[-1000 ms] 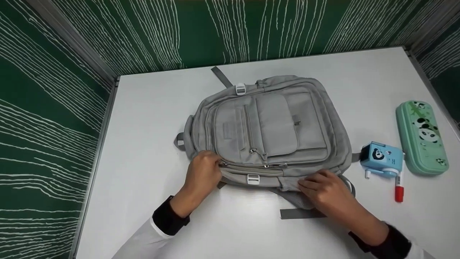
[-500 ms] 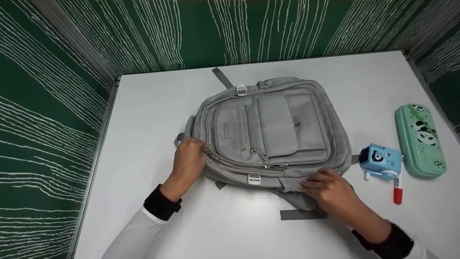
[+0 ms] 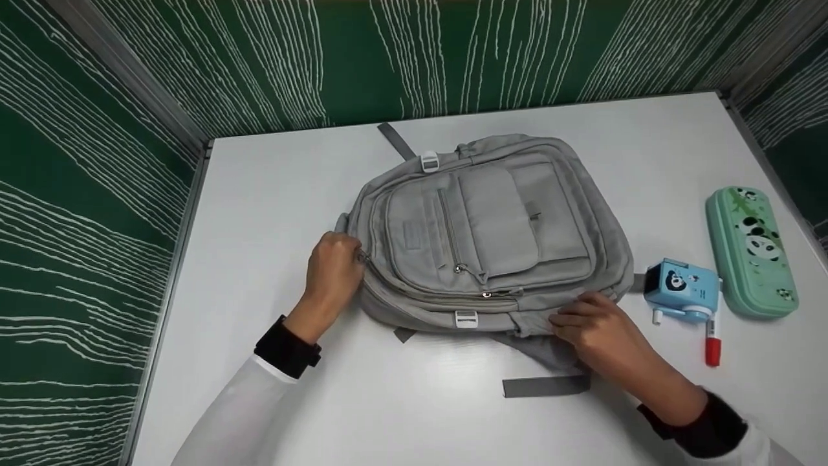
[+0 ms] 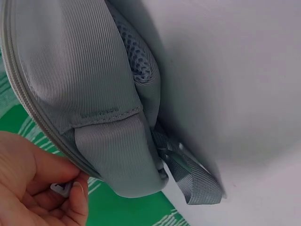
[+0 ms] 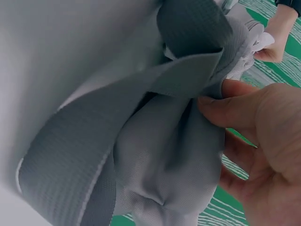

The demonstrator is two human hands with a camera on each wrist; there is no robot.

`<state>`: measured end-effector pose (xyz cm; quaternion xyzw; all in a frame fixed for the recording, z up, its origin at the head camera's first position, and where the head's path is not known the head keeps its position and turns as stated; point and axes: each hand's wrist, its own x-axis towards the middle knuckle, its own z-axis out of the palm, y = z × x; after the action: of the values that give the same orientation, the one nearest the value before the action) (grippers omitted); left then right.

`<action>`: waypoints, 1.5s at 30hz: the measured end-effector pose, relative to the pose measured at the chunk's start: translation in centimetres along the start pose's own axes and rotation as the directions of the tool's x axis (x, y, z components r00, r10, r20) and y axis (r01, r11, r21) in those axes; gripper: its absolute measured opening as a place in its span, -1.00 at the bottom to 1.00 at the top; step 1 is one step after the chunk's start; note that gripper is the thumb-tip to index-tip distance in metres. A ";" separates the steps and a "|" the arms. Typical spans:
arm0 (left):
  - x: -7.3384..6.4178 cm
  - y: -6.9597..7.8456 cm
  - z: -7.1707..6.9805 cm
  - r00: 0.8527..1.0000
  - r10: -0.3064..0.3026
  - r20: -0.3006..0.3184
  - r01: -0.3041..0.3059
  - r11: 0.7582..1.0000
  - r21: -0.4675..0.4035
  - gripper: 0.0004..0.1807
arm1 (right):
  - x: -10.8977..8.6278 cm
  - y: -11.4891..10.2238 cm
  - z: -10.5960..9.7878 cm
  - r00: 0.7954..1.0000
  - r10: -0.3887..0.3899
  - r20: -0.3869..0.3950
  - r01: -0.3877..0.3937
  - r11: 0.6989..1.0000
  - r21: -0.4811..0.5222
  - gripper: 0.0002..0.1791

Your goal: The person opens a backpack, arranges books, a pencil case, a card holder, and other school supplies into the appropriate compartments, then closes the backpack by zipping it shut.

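Note:
A grey backpack lies on its back on the white table, its top handle end towards the left. My left hand pinches a zipper pull between thumb and fingers at the bag's upper left corner. From there the zipper track curves along the near side to a second zipper pull. At the near right, my right hand pinches the fabric of the side pocket, thumb on one face in the right wrist view. A webbing strap loops past that thumb.
Right of the bag stand a light-blue pencil sharpener with a panda picture, a red-capped marker and a green panda pencil case. A loose strap end lies on the table. Green walls border the back and sides.
My left hand has slid left and away from me along the bag's curved edge with the zipper pull, lengthening the stretch between both pulls. My right hand stays at the side pocket.

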<state>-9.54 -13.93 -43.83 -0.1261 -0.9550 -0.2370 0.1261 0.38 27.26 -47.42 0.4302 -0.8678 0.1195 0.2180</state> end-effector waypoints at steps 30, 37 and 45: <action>-2.8 0.6 0.6 0.994 0.107 -0.009 -0.107 0.992 -0.074 -0.72 | 14.9 -11.7 6.8 0.995 0.103 0.016 -0.097 0.971 -0.220 -0.68; -3.2 0.6 0.9 0.995 0.100 0.001 -0.099 0.991 -0.094 -0.74 | 14.9 -11.9 7.9 0.987 0.084 0.138 -0.040 0.954 -0.297 -0.80; -4.5 1.6 1.0 0.991 0.129 0.020 -0.127 0.987 -0.103 -0.73 | 13.0 -10.3 7.8 0.995 -0.029 0.095 0.047 0.979 -0.198 -0.79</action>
<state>-5.05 -12.84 -45.35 -0.1965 -0.9332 -0.2750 0.1219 -0.51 8.98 -47.76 0.4278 -0.8761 0.0077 0.2223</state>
